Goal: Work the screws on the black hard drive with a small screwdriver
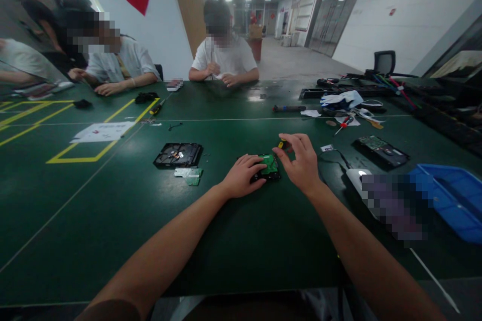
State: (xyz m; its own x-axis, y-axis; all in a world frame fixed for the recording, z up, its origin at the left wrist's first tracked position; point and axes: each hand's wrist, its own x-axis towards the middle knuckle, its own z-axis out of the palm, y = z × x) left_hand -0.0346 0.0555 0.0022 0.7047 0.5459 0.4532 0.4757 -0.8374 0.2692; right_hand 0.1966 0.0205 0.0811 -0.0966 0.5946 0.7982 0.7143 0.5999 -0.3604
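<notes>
My left hand (243,176) lies over the left part of a hard drive (271,177), with its fingers on top and its thumb along the near edge, holding it against the table. A green circuit board (269,162) faces up on that drive, partly covered by the fingers. Just above the drive's right side, my right hand (301,163) pinches a small yellow-and-black screwdriver (281,144) between thumb and fingertips. The screwdriver's tip cannot be made out. Left of my hands sits an opened hard drive (178,154), and a loose circuit board (190,175) lies in front of it.
On the right lie another hard drive (382,152), a white device with a cable (361,180) and a blue tray (452,200). Farther back are a red-tipped screwdriver (342,124), gloves (342,100) and a dark rod (289,108). Across the table a person (224,55) sits, others to the left.
</notes>
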